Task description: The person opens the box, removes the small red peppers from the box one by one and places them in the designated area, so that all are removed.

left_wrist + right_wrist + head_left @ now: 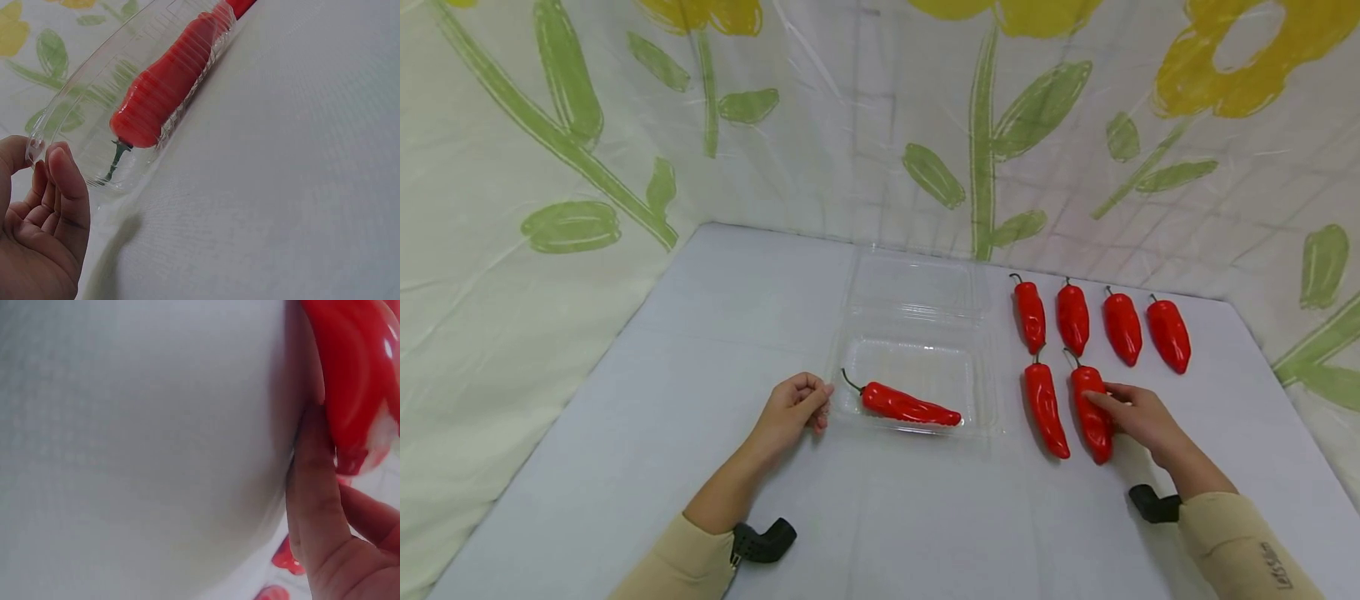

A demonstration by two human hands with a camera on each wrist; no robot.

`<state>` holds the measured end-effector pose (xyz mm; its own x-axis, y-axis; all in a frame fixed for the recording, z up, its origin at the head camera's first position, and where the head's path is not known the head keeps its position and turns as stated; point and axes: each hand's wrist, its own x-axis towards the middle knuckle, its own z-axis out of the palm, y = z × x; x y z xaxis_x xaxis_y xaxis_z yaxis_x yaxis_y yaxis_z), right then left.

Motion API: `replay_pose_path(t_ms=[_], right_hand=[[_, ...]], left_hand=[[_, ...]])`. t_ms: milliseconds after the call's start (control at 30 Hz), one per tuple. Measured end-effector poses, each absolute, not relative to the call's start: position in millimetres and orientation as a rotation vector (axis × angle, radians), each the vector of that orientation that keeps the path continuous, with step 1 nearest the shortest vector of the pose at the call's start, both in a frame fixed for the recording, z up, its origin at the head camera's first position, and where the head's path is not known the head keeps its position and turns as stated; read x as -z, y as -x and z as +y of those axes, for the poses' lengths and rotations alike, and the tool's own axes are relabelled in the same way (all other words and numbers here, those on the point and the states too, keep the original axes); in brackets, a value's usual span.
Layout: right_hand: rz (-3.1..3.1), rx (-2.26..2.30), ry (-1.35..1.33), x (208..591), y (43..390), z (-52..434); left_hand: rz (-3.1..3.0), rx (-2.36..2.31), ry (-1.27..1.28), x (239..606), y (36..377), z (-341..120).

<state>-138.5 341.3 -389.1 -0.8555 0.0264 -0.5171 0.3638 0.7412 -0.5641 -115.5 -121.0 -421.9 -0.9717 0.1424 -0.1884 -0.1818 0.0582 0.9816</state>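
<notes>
A clear plastic clamshell box (917,346) lies with its lid folded back, and one long red pepper (910,406) rests along the near side of its tray. At the tray's left edge, my left hand (793,407) pinches the rim between thumb and finger; the left wrist view shows the rim (37,140) there. Over on the right, my right hand (1138,421) grips another red pepper (1092,412) by its middle, thumb on top. In the right wrist view, its fingers (319,487) press along that pepper's side, low against the tabletop.
Beside the held pepper lies another red pepper (1045,408). Several more, such as this far-right pepper (1168,333), form a row behind, near the back edge of the white table (760,292). A flower-printed curtain (820,150) hangs close behind the table and along its sides.
</notes>
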Motion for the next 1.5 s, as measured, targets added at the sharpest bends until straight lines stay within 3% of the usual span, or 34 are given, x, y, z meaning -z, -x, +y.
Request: replay_pose_path(t_ms=[833,1500], right_hand=[[2.522,0.97,-0.187,389,138,338],[2.568,0.842,-0.171,387,143,325]], left_hand=[[2.108,-2.08,-0.09,423,114,-120],[2.12,-2.006,0.022,424,117,-121]])
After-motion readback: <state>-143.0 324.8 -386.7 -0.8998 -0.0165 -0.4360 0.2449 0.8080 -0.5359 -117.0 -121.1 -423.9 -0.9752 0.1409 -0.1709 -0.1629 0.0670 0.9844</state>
